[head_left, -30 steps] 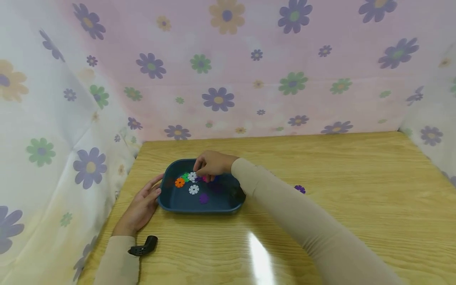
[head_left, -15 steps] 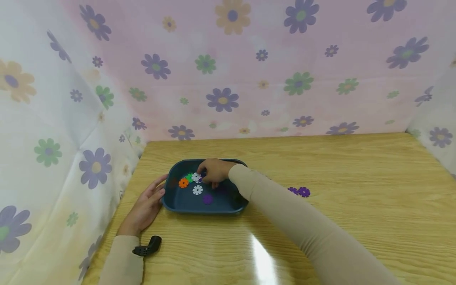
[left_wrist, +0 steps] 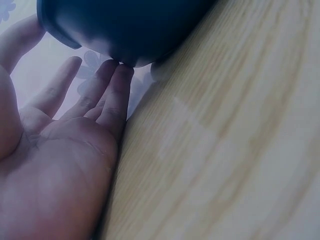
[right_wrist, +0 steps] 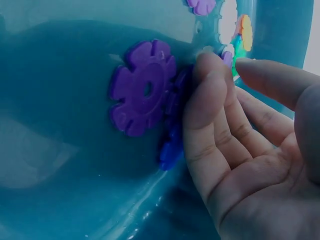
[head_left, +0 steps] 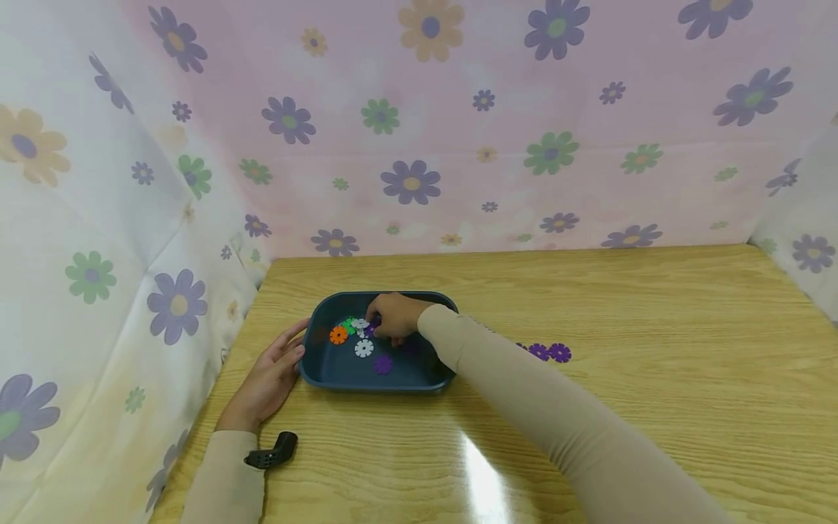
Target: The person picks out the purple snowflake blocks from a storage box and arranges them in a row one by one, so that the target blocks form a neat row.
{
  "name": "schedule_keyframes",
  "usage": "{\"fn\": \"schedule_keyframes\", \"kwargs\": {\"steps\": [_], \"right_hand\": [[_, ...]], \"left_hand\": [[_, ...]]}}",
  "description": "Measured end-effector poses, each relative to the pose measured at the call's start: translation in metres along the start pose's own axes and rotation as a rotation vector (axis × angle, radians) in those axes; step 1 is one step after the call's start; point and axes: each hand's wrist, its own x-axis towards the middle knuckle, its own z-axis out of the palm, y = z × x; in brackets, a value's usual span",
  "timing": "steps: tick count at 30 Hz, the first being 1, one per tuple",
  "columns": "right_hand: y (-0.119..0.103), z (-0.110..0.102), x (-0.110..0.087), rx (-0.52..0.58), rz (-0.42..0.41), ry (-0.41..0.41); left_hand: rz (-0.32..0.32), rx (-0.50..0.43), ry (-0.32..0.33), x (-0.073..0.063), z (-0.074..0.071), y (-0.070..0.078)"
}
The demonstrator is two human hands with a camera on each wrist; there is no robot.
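Observation:
A dark blue-green plastic basin [head_left: 340, 375] holds several small flower-shaped discs. My left hand [head_left: 270, 378] lies beside its left end, fingers straight, fingertips against the outer wall [left_wrist: 125, 30]. My right hand [head_left: 398, 317] reaches down inside, fingers bent, with thumb and index fingertip apart. In the right wrist view, a purple disc [right_wrist: 145, 87] and a blue disc [right_wrist: 171, 150] lie right by these fingers. A tilted white disc [head_left: 360, 324] is at the fingertips. Around it are an orange disc [head_left: 338, 335], a green one [head_left: 349, 325] and another white one [head_left: 364, 348].
Several purple discs [head_left: 559, 353] lie in a row on the wooden table [head_left: 655, 327], right of the basin, partly hidden by the right sleeve [head_left: 537, 393]. A black wrist-worn device [head_left: 273, 451] sits on the left forearm. Flowered cloth [head_left: 458, 211] borders the table's back and left.
My right fingers have shifted a little within the basin, and the white disc beside them now tilts. More of the purple row shows past the sleeve. The left hand stays at the basin.

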Motion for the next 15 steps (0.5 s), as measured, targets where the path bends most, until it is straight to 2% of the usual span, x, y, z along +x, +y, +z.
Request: {"fn": "schedule_keyframes", "kwargs": {"steps": [8,15], "right_hand": [[0.0025,0.0047,0.0023,-0.014,-0.014,0.05],[0.0018,0.0068,0.002,-0.03,-0.012,0.061]], "left_hand": [[0.003,0.001,0.005,0.0007,0.0003,0.0],[0.002,-0.004,0.009,0.0008,0.0009,-0.0001]]}}
